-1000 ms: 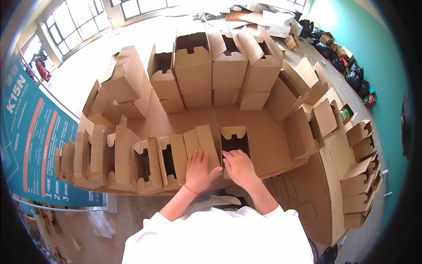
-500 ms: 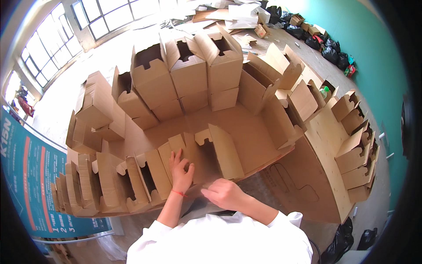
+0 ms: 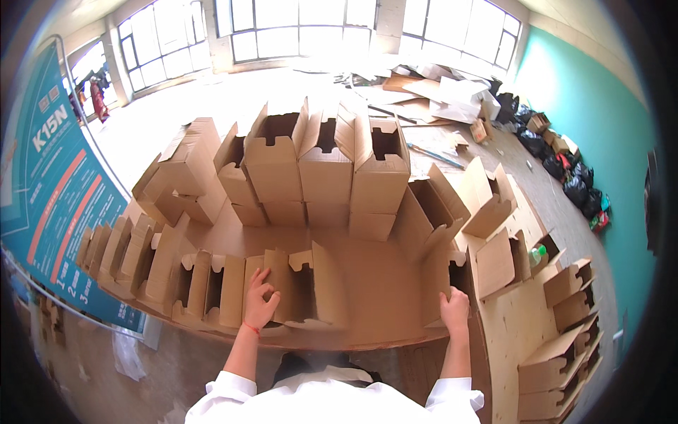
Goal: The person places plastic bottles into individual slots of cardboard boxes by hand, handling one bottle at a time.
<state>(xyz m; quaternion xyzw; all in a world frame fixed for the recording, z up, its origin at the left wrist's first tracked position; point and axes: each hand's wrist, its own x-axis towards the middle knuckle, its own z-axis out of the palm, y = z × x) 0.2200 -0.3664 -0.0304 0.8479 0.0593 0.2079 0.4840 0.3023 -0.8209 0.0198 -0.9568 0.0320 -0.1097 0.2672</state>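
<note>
Left hand (image 3: 260, 302) is resting on a folded box (image 3: 293, 286) at the near edge of the table (image 3: 381, 283), fingers curled over the front panel with the thumb out to the side, so it's more pressing than clamping. There's a red band on that wrist. That box stands upright with its notched flaps pointing up, last in a row of boxes (image 3: 162, 272) that runs off to its left along the same edge.

Right hand (image 3: 454, 311) is well to the right of that box, gripping the near edge of a tall box (image 3: 438, 275) that stands at the table's right corner. Fingers are wrapped over the cardboard edge, closed on it.

Behind the folded box, across a bare stretch of table, there's a stacked wall (image 3: 318, 169) of open-topped boxes, two layers high. It curves round on both sides, so the table is pretty much ringed with cardboard.

Right of the tall box there are more boxes (image 3: 565, 332) on a low sheet of board, and a green bottle (image 3: 538, 253) tucked among them. Farther back from the wall, flat cardboard scraps (image 3: 431, 92) lie on the floor under the windows. Left of the row, a teal banner (image 3: 56, 191) hangs beside the table.
</note>
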